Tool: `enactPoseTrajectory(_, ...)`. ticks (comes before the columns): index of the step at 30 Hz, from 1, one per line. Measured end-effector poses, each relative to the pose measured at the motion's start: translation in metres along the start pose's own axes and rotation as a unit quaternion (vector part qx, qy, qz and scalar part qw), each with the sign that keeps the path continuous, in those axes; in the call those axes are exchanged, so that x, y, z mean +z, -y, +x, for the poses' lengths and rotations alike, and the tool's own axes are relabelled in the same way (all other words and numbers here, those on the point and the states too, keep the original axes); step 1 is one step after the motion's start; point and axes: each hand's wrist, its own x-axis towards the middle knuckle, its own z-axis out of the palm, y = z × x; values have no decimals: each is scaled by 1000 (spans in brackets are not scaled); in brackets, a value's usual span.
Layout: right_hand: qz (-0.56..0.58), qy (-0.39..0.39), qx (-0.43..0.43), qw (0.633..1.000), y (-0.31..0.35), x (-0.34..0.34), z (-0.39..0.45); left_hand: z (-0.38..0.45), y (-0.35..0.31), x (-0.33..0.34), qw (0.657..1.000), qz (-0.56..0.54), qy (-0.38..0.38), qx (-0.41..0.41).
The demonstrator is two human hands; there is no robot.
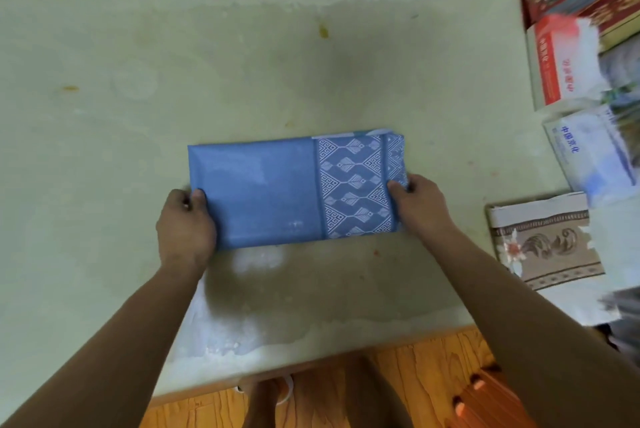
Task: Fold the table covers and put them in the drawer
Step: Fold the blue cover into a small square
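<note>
Both hands grasp a folded blue table cover on the pale green table

The red-and-white carton [557, 60] and the white-and-blue packet [585, 150] at the table's right edge carry Chinese print, too blurred to read. The folded blue table cover with a white geometric band [294, 190] lies flat mid-table [104, 116]; the left hand [185, 225] pinches its left end, thumb on top, and the right hand [420, 204] pinches its patterned right end. A folded beige floral-bordered cover [543, 240] lies well to the right
</note>
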Motion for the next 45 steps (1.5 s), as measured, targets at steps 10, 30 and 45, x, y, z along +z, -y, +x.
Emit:
enactPoseTrajectory(10,-154,-2,-261,953,24,-29,53,2,-2,-5,999,-1,31,-12)
enactPoseTrajectory(30,-105,27,-367,924,51,-40,78,3,-21,-6,996,49,21,-77)
enactPoseTrajectory(45,-34,26,-163,986,41,-29,53,47,-66,11,836,326,94,432)
